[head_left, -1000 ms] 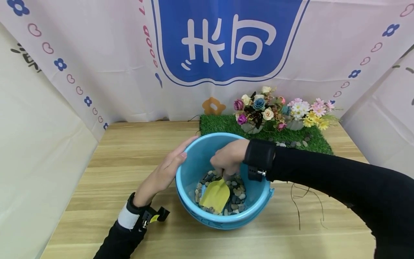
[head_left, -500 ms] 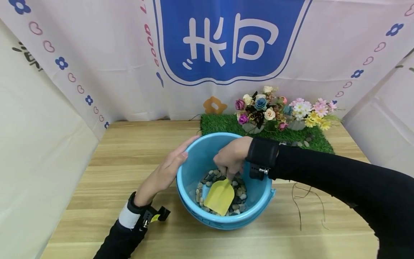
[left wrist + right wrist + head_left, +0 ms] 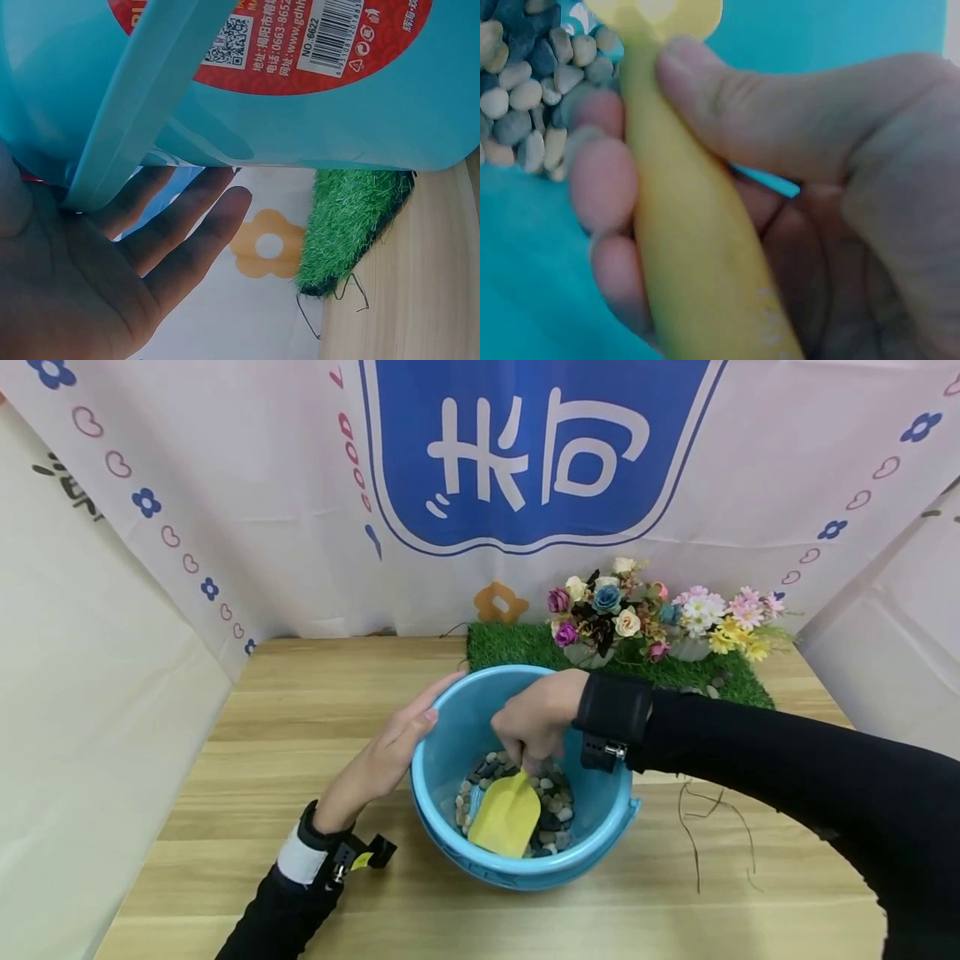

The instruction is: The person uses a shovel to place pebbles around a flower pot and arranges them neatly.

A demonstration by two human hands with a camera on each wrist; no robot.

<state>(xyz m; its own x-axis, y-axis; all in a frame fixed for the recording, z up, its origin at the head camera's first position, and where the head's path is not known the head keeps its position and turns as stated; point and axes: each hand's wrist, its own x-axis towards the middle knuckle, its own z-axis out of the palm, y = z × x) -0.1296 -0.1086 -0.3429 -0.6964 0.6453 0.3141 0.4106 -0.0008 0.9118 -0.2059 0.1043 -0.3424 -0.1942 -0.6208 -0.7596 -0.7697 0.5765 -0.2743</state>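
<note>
A blue bucket (image 3: pixel 442 852) stands on the wooden table with a layer of pebbles (image 3: pixel 555 806) in its bottom. My right hand (image 3: pixel 538 714) reaches inside and grips the handle of a yellow toy shovel (image 3: pixel 508 817). In the right wrist view, the thumb and curled fingers wrap the shovel's handle (image 3: pixel 690 240). The blade points toward the bucket's near side, over the pebbles; how deep its edge sits cannot be told. My left hand (image 3: pixel 382 756) rests against the bucket's left side at the rim. Its fingers (image 3: pixel 199 240) extend nearly straight in the left wrist view.
Behind the bucket lies a green artificial turf mat (image 3: pixel 498 643) with two potted flower arrangements, one of roses (image 3: pixel 607 610) and one of daisies (image 3: pixel 723 622). Thin dark strings (image 3: pixel 693 835) lie on the table (image 3: pixel 300 727) at right. A printed cloth (image 3: pixel 300 527) hangs at the back.
The shovel blade shifted to the right and then slightly back left over the pebbles, along with my right hand. My left hand has kept its place on the bucket.
</note>
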